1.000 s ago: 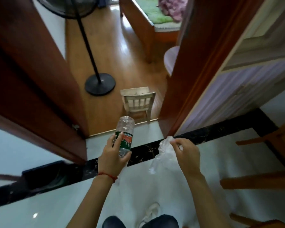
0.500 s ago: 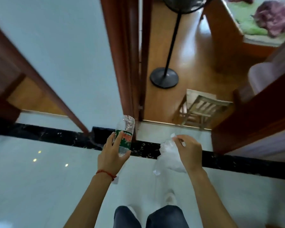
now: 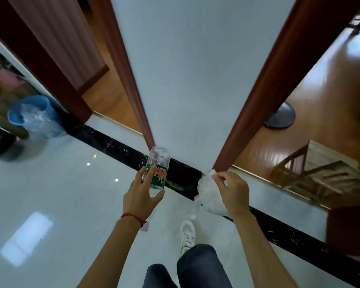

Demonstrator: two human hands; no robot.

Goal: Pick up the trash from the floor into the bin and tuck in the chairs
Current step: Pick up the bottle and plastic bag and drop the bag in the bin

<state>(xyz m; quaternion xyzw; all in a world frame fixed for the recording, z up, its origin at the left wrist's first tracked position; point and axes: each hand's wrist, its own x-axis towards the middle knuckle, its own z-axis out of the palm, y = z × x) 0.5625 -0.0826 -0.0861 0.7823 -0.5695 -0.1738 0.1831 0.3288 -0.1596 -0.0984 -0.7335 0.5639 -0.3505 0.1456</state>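
1. Your left hand [image 3: 140, 193] is closed around a clear plastic bottle [image 3: 158, 169] with a green and red label. The bottle stands upright in the grip, its base wrapped by your fingers, its rounded end pointing away from you.
2. A red string bracelet [image 3: 133, 217] sits on your left wrist.
3. Your right hand [image 3: 233, 194] is clenched on a crumpled clear plastic bag [image 3: 209, 194]. The bag hangs from the fingers toward the floor, with a loose tail trailing below.
4. Both items are held off the ground, side by side but apart, above the pale glossy floor [image 3: 60, 194] near a black marble strip [image 3: 112, 142] at the foot of the wall.
5. A blue bin [image 3: 32, 113] lined with clear plastic stands at the far left against the dark wooden door frame [image 3: 50, 65], well apart from your hands. That area is blurred, so its contents cannot be made out.
6. A small wooden chair [image 3: 320, 173] stands on the wooden floor through the right-hand doorway, beyond your right hand. A round dark stand base [image 3: 280, 117] sits further in.
7. One white shoe [image 3: 187, 235] and your dark trouser legs [image 3: 197, 267] show below your hands.
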